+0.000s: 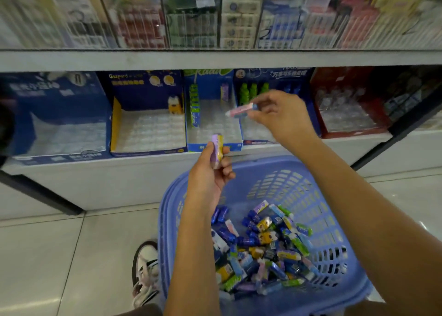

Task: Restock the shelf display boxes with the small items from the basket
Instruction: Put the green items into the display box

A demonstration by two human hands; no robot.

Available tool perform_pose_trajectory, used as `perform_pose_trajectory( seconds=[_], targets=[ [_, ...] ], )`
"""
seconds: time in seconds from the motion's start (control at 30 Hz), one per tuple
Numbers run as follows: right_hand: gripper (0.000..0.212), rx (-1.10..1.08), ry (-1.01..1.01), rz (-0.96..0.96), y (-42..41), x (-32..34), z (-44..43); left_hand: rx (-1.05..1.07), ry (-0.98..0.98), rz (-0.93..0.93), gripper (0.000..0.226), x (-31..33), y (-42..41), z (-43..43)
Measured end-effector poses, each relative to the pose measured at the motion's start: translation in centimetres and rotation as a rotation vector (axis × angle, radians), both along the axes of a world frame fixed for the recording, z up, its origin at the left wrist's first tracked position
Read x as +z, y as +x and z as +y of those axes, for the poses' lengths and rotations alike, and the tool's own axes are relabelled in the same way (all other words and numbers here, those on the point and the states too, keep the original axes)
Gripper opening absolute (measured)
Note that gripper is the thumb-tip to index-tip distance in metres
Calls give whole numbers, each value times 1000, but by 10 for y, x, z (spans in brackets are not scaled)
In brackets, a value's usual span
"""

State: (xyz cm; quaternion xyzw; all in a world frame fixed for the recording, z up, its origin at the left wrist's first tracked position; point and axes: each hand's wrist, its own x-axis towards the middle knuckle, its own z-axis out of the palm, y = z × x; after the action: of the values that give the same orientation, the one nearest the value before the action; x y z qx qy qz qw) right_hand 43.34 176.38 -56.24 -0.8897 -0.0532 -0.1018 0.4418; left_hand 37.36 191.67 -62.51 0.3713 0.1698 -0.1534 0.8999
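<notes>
Forearms come in from the bottom of the head view, both stretched over the basket [165,220], a lilac plastic one standing on the tiled floor [47,256]. Down inside it lies a jumbled heap of small items [267,246], with blue, yellow, green and purple wrappers piled toward the near right. Just left of the basket sits a shoe [146,270].

Up goes the left hand [210,169], above the basket's far rim. Its fingers are curled round a purple pack [217,148] held upright, the top of it just in front of the middle box [198,147].

The right hand [279,114] is higher and further right. Thumb and fingertips pinch a pink pack [241,110], which is roughly level, pointing left and blurred. It hangs in the air where the middle box meets the box with green bottles [253,93].

Inside the middle box a column of green packs [194,105] runs along the left wall, with clear tray cells beside it. Next left is a navy box [114,124] with a yellow item [174,105] in its back right corner. A blue box [24,124] stands far left and a red box [320,114] far right. Stock on the upper shelf [215,58] is too blurred to read.
</notes>
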Motion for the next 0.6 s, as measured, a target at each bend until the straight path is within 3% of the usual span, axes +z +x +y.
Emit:
perform_pose_trajectory(
  seconds=[0.1,0.2,0.3,0.47,0.6],
  targets=[
    [16,44,-58,-129,36,4,26,10,59,-16,35,1,1,7],
    [20,12,-301,-179,75,-4,48,22,119,-18,24,-1,3,13],
    [23,21,-449,-132,103,-12,57,41,149,-47,19,-4,7,16],
    [23,73,-508,-86,121,-18,55,59,167,-66,21,-7,11,14],
    [29,102,-545,57,130,-11,59,69,210,-36,19,-10,14,12]
  ],
)
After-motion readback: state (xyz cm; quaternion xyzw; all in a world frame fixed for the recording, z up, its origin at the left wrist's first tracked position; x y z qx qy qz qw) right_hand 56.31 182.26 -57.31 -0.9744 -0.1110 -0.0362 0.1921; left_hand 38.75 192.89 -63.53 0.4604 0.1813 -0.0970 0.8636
